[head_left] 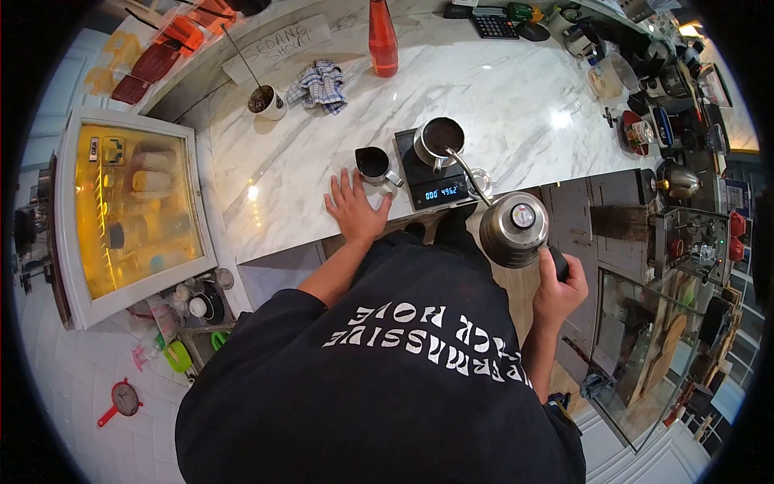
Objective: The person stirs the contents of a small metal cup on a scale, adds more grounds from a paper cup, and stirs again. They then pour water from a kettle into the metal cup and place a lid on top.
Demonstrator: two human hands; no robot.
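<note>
My right hand is wrapped round the black handle of a steel gooseneck kettle, held off the counter's front edge. The kettle's spout reaches over a dripper with dark contents, which stands on a black scale with a lit display. My left hand lies on the marble counter with its fingers spread, just in front of a small metal pitcher holding dark liquid. A clear glass sits beside the scale, partly hidden by the spout.
Farther back on the counter are a red bottle, a checked cloth and a white cup with a long stick-like tool. Kitchenware crowds the right end. A glass-door fridge stands at the left.
</note>
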